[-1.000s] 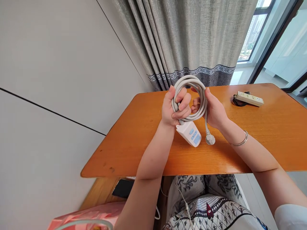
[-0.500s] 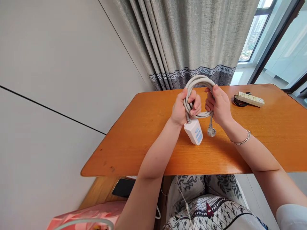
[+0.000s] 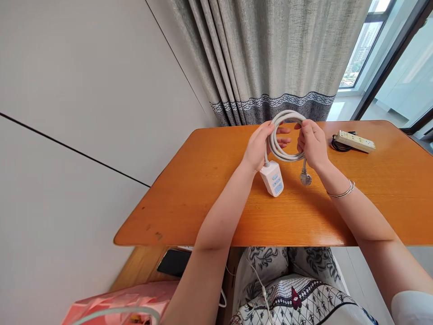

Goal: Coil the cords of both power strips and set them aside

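Above the wooden table, a light grey power cord [image 3: 287, 158] is wound into a round coil. From its left side hangs a white socket block [image 3: 273, 179] with pale blue markings. The grey plug [image 3: 306, 178] dangles at the lower right of the coil. My left hand [image 3: 262, 143] holds the coil's left side with the thumb in front, its fingers loosened and reaching through the loop. My right hand [image 3: 313, 142] is closed around the right side of the coil, just above the plug.
A cream power strip [image 3: 356, 141] with a black cord lies at the table's [image 3: 189, 194] right rear. Behind hangs a grey curtain [image 3: 280, 49]; a wall stands on the left. Below the front edge are a dark phone [image 3: 174, 262] and a pink bag [image 3: 118, 302].
My left hand's fingers have loosened from their curl around the cord. Coil, socket block and plug have shifted slightly, the coil and plug to the right. My right hand keeps its grip.
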Tool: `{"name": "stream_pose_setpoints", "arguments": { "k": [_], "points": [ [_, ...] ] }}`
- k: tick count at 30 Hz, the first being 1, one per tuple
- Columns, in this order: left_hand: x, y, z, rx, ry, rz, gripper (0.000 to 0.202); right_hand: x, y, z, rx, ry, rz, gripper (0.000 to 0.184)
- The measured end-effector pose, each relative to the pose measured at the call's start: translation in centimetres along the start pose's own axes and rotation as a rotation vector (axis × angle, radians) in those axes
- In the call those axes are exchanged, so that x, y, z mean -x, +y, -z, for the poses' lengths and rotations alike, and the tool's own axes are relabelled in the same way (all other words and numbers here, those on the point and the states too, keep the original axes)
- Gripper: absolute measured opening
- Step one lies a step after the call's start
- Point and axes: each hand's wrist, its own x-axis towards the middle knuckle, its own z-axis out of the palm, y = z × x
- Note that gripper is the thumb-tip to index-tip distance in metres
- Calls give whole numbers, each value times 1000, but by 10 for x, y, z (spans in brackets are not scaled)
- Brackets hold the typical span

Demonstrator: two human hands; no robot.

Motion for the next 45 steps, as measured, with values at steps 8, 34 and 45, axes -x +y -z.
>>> {"name": "stream_pose_setpoints", "arguments": {
  "k": [8,34,45],
  "points": [
    [4,10,8,-223,-17,-83,34,4,1,-4,94,-30,36,58],
    [3,11,-9,211,277,-113,32,12,6,-22,-321,-140,-325,60],
    [3,10,4,-90,83,-123,22,7,1,-10,-52,-18,-39,61]
  ]
}}
